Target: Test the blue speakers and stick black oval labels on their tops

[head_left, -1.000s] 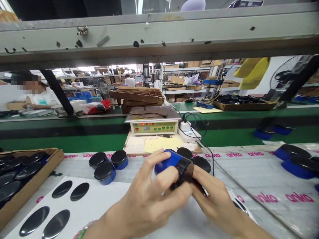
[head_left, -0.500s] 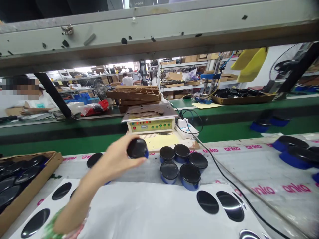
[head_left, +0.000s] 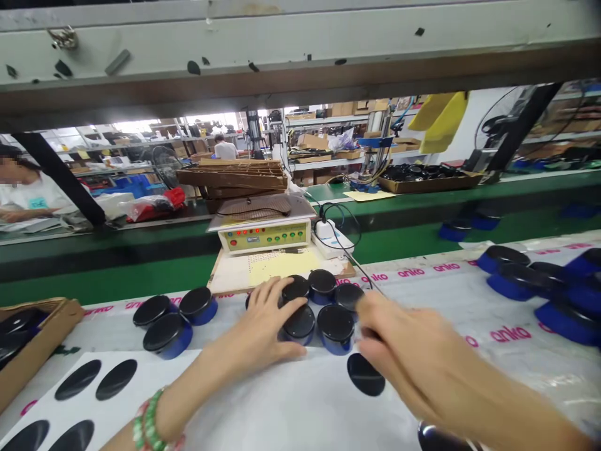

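My left hand (head_left: 260, 329) lies with fingers spread at the left side of a cluster of round blue pots with glossy black tops. Its thumb and forefinger are apart beside the nearest black-topped pot (head_left: 299, 321); another pot is partly hidden behind the fingers. My right hand (head_left: 417, 351), blurred, is closed at the right edge of the cluster, close to another pot (head_left: 335, 327). What is in its curled fingers cannot be made out. Below the hands, a white sheet (head_left: 282, 407) carries black oval pieces, one black oval (head_left: 366, 374) near my right hand.
More pots (head_left: 168, 334) stand left of my left hand, beside a cardboard box (head_left: 51, 344) of them. Others (head_left: 516, 279) stand at the right. A control box (head_left: 267, 237) with lit digits sits behind, its cable running forward. A shelf beam (head_left: 282, 69) crosses overhead.
My left hand no longer holds up a pot; it has come down to the cluster with fingers spread. My right hand has entered from the right. The view has shifted right.
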The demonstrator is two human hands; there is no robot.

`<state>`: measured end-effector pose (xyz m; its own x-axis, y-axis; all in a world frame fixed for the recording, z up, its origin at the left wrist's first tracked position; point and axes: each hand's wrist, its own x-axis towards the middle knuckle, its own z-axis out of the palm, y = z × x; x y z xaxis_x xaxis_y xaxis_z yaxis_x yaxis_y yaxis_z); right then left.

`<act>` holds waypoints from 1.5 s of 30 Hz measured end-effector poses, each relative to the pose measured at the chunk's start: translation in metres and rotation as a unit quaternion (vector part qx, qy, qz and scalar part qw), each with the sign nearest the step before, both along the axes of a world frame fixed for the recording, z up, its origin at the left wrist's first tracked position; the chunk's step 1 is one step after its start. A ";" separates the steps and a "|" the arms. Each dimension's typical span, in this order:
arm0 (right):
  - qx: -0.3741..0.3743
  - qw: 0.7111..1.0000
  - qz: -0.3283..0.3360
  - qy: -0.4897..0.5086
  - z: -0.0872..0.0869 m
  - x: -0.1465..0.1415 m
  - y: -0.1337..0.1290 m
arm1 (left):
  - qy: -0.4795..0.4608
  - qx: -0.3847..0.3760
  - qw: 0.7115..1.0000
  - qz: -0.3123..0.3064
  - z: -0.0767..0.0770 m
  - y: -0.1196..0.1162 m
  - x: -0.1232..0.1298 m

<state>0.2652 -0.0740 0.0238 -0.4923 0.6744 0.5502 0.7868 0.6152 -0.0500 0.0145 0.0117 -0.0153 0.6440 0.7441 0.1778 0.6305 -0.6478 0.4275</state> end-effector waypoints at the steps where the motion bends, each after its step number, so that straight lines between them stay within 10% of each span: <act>1: -0.028 0.999 -0.002 -0.039 -0.003 -0.004 0.011 | 0.008 0.013 1.000 -0.013 -0.004 0.002 0.006; 9: -0.165 0.983 -0.008 -0.075 -0.052 -0.017 0.039 | 0.041 0.044 0.997 -0.044 -0.008 0.007 0.015; 18: -0.252 0.965 -0.063 0.034 -0.029 0.026 0.054 | 0.068 0.030 0.997 -0.034 0.011 0.023 0.038; 25: -0.282 0.956 -0.049 0.065 -0.054 0.040 0.078 | 0.063 0.002 0.997 -0.046 0.001 0.075 0.080; 38: -0.234 0.936 -0.069 0.254 -0.038 0.051 0.067 | -0.031 -0.021 0.998 -0.042 0.005 0.063 0.078; 45: -0.278 0.852 0.057 0.439 -0.020 0.029 0.044 | -0.163 -0.036 0.973 -0.159 0.051 0.007 0.075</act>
<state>0.2939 -0.0296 0.0038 -0.1350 0.9261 0.3523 0.2316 0.3752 -0.8976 0.0896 0.0191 0.0359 0.7622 0.5344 0.3655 0.2265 -0.7489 0.6227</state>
